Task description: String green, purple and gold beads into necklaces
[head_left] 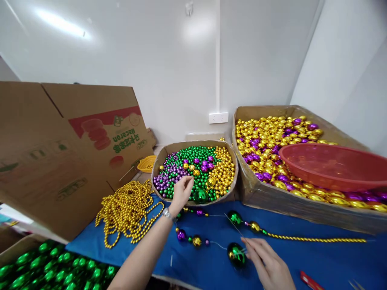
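Left hand [183,191]: fingers curled over bead box [161,155], contents indeterminable | Right hand [269,262]: fingertips pinched a thin needle's [234,225] near end | Beaded strand [197,241]: lay on blue cloth [208,274]; judged light, limp, beads slippery, best gripped by thread [218,244]

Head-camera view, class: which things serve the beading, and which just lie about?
Seemingly in use:
right hand holding thin, straight metal needle
left hand at rounded cardboard box of small green, purple and gold beads
string of shiny purple, gold and green beads

Apparently lying about:
oval red plastic basin
large printed brown cardboard carton
small red object, material unclear
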{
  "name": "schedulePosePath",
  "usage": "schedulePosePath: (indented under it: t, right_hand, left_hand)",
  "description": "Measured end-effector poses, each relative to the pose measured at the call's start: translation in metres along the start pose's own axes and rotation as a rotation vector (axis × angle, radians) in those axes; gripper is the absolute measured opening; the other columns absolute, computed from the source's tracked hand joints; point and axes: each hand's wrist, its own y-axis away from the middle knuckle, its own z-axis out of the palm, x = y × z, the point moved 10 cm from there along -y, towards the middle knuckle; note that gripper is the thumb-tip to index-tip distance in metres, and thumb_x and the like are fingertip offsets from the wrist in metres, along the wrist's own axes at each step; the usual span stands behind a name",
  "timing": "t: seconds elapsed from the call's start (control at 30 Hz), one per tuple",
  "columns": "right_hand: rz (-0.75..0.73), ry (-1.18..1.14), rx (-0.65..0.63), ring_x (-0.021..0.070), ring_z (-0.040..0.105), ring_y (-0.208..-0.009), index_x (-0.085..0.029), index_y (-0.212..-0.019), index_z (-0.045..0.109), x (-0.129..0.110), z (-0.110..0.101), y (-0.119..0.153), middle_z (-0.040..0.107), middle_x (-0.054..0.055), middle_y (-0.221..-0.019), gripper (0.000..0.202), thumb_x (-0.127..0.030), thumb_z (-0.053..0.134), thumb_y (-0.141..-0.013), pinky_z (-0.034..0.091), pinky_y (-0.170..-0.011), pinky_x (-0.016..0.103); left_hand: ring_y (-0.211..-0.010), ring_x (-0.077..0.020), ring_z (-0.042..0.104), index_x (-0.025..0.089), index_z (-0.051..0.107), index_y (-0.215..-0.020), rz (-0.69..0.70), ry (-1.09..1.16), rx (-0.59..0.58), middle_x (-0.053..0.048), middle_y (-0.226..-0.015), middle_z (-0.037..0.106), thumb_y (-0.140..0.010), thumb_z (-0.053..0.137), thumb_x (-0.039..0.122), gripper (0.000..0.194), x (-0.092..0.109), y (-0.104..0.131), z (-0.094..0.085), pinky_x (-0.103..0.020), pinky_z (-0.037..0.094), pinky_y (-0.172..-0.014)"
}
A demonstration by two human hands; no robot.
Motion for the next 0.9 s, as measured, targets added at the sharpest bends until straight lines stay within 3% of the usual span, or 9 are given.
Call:
schedulePosePath:
  t: [0.1,0.23,0.33,0.47,0.63,0.8,0.9]
  right_hand:
    - [-0.005,-0.002,0.008,0.0117,0.068,-0.066,-0.023,-0.103,0.067,-0.005,-0.001,-0.002,0.068,0.005,-0.084,0.03,-0.038,0.043,-0.093,0.053,-0.061,0.014]
    - [-0.019,0.034,0.022,0.013,0.068,-0.072,-0.023,-0.108,0.066,-0.01,-0.004,-0.006,0.069,0.005,-0.086,0.03,-0.037,0.045,-0.092,0.053,-0.064,0.015]
    - [0.025,0.069,0.064,0.0155,0.068,-0.079,-0.023,-0.112,0.064,-0.011,-0.012,-0.007,0.069,0.006,-0.092,0.03,-0.037,0.048,-0.09,0.054,-0.068,0.018]
    - [0.193,0.007,0.049,0.0146,0.067,-0.069,-0.021,-0.109,0.065,0.001,-0.019,-0.003,0.069,0.005,-0.088,0.031,-0.039,0.048,-0.09,0.054,-0.058,0.019]
    - [0.345,-0.124,0.024,0.015,0.067,-0.072,-0.019,-0.109,0.063,0.016,-0.018,0.005,0.068,0.006,-0.095,0.032,-0.04,0.048,-0.09,0.054,-0.061,0.021]
    - [0.296,-0.119,-0.001,0.0162,0.066,-0.079,-0.02,-0.107,0.065,0.003,-0.015,0.005,0.068,0.008,-0.099,0.029,-0.038,0.048,-0.09,0.055,-0.064,0.021]
    - [0.224,-0.063,0.006,0.0168,0.066,-0.083,-0.022,-0.103,0.067,-0.013,-0.02,0.003,0.068,0.007,-0.095,0.026,-0.036,0.049,-0.09,0.054,-0.066,0.021]
  left_hand:
    - [-0.08,-0.0194,0.06,0.017,0.063,-0.096,0.068,-0.088,-0.028,-0.007,-0.09,0.067,-0.086,0.049,0.025,0.019,-0.005,-0.037,0.017,-0.032,0.046,-0.075]
    - [-0.098,-0.0277,0.053,0.019,0.064,-0.095,0.144,-0.203,-0.106,-0.011,-0.094,0.066,-0.077,0.06,0.019,0.018,0.009,-0.07,0.052,-0.044,0.037,-0.09]
    - [-0.102,-0.0327,0.049,0.017,0.064,-0.09,0.146,-0.239,-0.153,-0.013,-0.089,0.065,-0.073,0.063,0.015,0.017,0.013,-0.08,0.07,-0.051,0.032,-0.092]
    - [-0.105,-0.0336,0.047,0.016,0.062,-0.091,0.128,-0.21,-0.186,-0.014,-0.091,0.063,-0.072,0.062,0.013,0.02,0.014,-0.082,0.074,-0.051,0.03,-0.093]
    - [-0.088,-0.022,0.057,0.017,0.055,-0.102,0.1,-0.044,-0.183,-0.009,-0.093,0.061,-0.079,0.059,0.025,0.025,0.027,-0.063,0.049,-0.036,0.044,-0.082]
    - [-0.077,-0.0154,0.063,0.019,0.054,-0.099,-0.183,0.855,-0.12,-0.004,-0.095,0.062,-0.075,0.066,0.03,0.029,0.027,-0.011,0.016,-0.03,0.05,-0.07]
    - [-0.072,-0.0132,0.064,0.018,0.056,-0.098,-0.36,1.125,-0.131,-0.004,-0.095,0.063,-0.074,0.069,0.027,0.029,0.021,0.03,0.016,-0.026,0.05,-0.066]
